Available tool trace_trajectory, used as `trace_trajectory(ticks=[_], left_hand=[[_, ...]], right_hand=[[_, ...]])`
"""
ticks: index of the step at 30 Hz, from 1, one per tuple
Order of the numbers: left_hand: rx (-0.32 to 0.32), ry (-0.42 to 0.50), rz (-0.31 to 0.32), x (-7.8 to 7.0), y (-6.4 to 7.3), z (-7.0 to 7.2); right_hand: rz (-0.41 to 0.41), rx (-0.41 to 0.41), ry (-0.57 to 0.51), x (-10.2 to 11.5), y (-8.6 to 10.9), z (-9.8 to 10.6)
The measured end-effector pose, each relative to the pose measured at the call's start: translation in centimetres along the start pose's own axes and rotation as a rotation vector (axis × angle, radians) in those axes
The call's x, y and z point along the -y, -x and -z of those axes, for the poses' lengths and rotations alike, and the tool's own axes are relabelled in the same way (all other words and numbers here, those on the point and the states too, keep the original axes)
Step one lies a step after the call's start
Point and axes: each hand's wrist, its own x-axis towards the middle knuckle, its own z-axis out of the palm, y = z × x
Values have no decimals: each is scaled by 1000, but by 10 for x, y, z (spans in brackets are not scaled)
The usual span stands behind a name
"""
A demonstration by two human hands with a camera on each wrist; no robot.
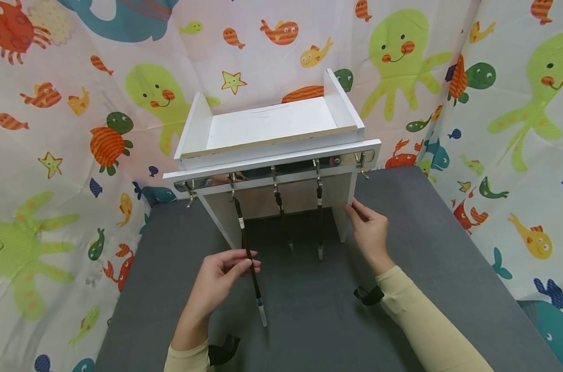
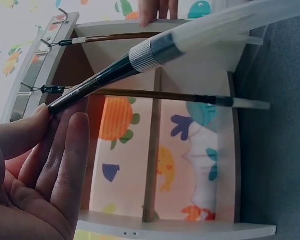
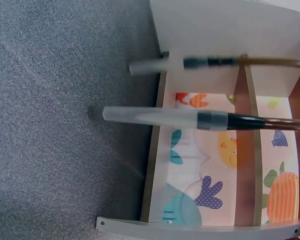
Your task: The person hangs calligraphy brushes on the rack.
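Note:
My left hand [image 1: 223, 281] pinches the dark handle of a calligraphy brush [image 1: 244, 232] between thumb and fingers. That brush hangs from a hook on the front of a white shelf [image 1: 272, 163], its clear-capped tip slanting down towards me. In the left wrist view the cap [image 2: 215, 32] looms large beyond the hand. A middle brush [image 1: 283, 214] and one further right [image 1: 320, 217] hang from hooks of their own, capped ends down. My right hand [image 1: 370, 227] holds the front edge of the shelf's right side panel [image 1: 344, 206] between thumb and fingertips.
A metal hook rail [image 1: 207, 182] runs along the shelf front, with bare hooks at its left and right ends [image 1: 361, 163]. The shelf's top is an open white tray [image 1: 267, 124]. Beneath lies a grey cloth surface [image 1: 309, 310]; a sea-animal curtain [image 1: 262, 62] hangs behind.

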Motion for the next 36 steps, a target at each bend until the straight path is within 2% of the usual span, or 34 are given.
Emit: trace_trajectory(ticks=[9, 16, 18, 20, 25, 28, 32, 36], left_hand=[[14, 11, -25, 7, 0, 1], [22, 28, -32, 4, 1, 0], [5, 20, -29, 3, 2, -1], [-27, 9, -27, 2, 4, -1], [-143, -26, -33, 1, 8, -3], [-222, -91, -42, 2, 7, -4], [-326, -204, -55, 1, 6, -7], [-391, -253, -54, 0, 7, -7]], right_hand=[[21, 7, 14, 37, 6, 4], [21, 1, 7, 39, 6, 5], [12, 4, 8, 38, 6, 4], [4, 7, 18, 37, 6, 4], [-1, -2, 12, 14, 1, 1], [2, -9, 4, 0, -2, 0], [7, -8, 2, -3, -2, 1], [9, -2, -4, -3, -1, 0]])
